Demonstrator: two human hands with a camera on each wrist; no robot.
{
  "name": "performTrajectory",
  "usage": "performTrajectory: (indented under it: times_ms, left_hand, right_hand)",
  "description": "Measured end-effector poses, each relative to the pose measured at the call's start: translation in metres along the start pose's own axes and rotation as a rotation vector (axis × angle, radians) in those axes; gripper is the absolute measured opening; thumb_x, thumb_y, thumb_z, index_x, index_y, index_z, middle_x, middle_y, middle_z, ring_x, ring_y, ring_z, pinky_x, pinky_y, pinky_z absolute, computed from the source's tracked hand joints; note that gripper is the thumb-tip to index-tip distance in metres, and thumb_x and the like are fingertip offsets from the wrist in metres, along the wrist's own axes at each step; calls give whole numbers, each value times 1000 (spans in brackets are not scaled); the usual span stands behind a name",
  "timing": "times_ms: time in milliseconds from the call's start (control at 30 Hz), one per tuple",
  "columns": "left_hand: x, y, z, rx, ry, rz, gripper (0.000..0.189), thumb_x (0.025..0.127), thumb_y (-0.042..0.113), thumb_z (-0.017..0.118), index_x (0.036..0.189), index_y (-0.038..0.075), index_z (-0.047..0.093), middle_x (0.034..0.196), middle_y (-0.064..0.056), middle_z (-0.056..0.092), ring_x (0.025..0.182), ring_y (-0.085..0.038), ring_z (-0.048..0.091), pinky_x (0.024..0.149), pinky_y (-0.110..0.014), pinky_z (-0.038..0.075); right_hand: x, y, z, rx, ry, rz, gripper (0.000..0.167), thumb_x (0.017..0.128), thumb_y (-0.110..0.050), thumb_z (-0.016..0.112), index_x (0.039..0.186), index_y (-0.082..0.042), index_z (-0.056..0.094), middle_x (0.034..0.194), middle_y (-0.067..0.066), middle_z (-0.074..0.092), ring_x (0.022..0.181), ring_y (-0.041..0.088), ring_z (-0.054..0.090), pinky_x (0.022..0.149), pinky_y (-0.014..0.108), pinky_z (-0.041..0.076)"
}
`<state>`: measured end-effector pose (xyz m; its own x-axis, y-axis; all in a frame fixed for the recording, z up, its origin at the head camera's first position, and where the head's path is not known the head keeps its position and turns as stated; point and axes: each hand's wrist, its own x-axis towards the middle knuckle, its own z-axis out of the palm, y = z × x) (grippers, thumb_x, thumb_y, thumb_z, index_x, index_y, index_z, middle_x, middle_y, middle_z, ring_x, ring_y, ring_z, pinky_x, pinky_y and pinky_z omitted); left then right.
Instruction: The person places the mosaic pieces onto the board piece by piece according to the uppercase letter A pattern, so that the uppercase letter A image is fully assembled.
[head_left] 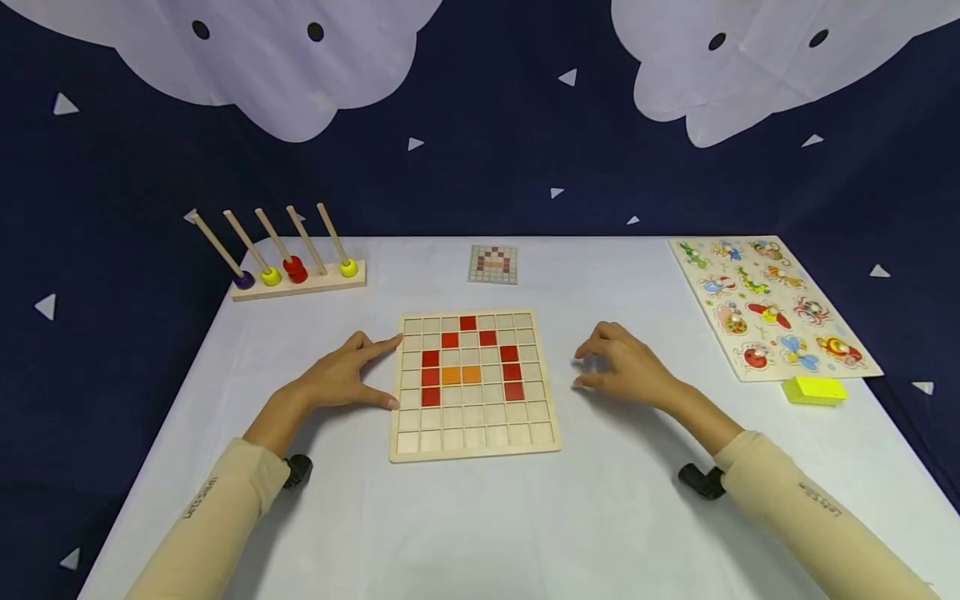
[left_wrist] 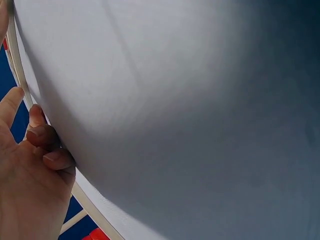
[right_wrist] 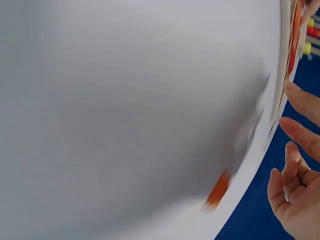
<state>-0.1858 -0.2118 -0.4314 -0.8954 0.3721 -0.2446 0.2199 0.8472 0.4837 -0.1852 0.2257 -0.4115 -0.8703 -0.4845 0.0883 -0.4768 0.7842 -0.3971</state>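
Observation:
A square wooden grid board (head_left: 450,442) lies on the table between both hands. Several red tiles (head_left: 510,372) form an arch of cells on it, with two orange tiles (head_left: 451,376) side by side inside. My left hand (head_left: 337,375) touches the board's left edge with spread thumb and forefinger. To the right of the board, my right hand (head_left: 626,367) hovers with bent fingers and a gap between thumb and forefinger, nothing seen in it. In the right wrist view, a blurred orange piece (right_wrist: 217,191) shows against the white tabletop, apart from the fingertips.
A small pattern card (head_left: 492,265) lies behind the board. At back left stands a peg stand (head_left: 330,279) with coloured beads. An insect picture board (head_left: 720,287) lies at the right, with a yellow block (head_left: 814,390) at its near edge.

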Motion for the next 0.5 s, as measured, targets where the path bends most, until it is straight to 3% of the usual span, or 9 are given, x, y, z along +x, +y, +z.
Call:
performTrajectory:
  times_ms: [233, 500]
  left_hand:
    - [-2, 1, -2, -4, 0, -10, 111, 64, 60, 86, 155, 21, 36, 104, -8, 43, 86, -20, 44, 73, -33, 37]
    - [-2, 2, -1, 2, -3, -7, 110, 66, 60, 85, 155, 20, 36, 103, -8, 43, 88, -20, 44, 74, -33, 37]
  right_hand:
    - [-37, 43, -13, 35, 43, 79, 33, 74, -19, 88, 102, -6, 77, 91, 5, 56, 84, 20, 46, 73, 34, 37]
    - [-57, 63, -13, 29, 83, 110, 24, 77, -12, 84, 99, -4, 76, 90, 5, 55, 84, 20, 46, 74, 33, 38]
